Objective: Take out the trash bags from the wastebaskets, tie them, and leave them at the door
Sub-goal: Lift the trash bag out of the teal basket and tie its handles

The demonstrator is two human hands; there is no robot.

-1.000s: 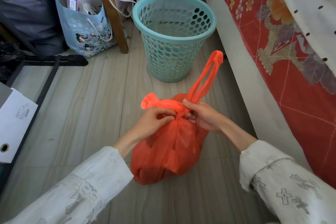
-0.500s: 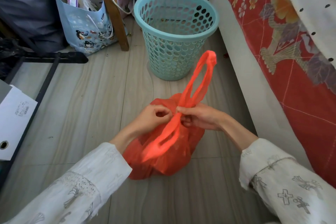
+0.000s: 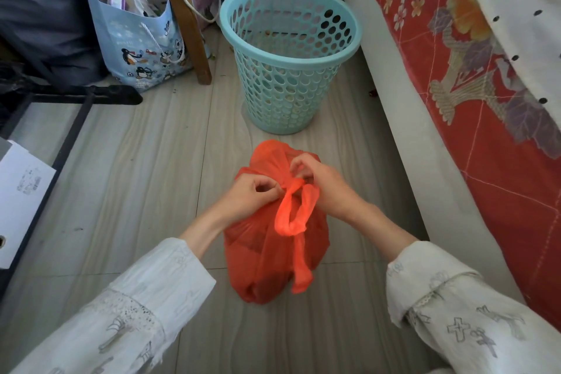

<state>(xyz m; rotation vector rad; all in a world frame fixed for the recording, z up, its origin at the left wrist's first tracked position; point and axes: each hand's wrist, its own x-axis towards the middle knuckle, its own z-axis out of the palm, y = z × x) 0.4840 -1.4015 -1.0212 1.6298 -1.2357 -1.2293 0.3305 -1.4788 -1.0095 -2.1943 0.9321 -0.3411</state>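
The orange trash bag (image 3: 273, 249) sits on the floor (image 3: 136, 191) between the sleeves, just in front of the teal wastebasket (image 3: 288, 55), which stands bare of any liner. We're in the tying step. The left hand (image 3: 252, 196) pinches the gathered neck of the bag from one side, fingers curled tight on the plastic; the right hand (image 3: 321, 182) pinches it from the other, fingertips tucked in at the crossing. One handle loop (image 3: 293, 212) flops toward the camera and a loose tail hangs down the front of the bag. Whether the knot is already cinched or only crossed once, I can't quite tell, as the fingers cover it. Next, I'd say, comes a firm pull apart to snug it down, perhaps a second throw, then a lift by the loop and a walk to the door.
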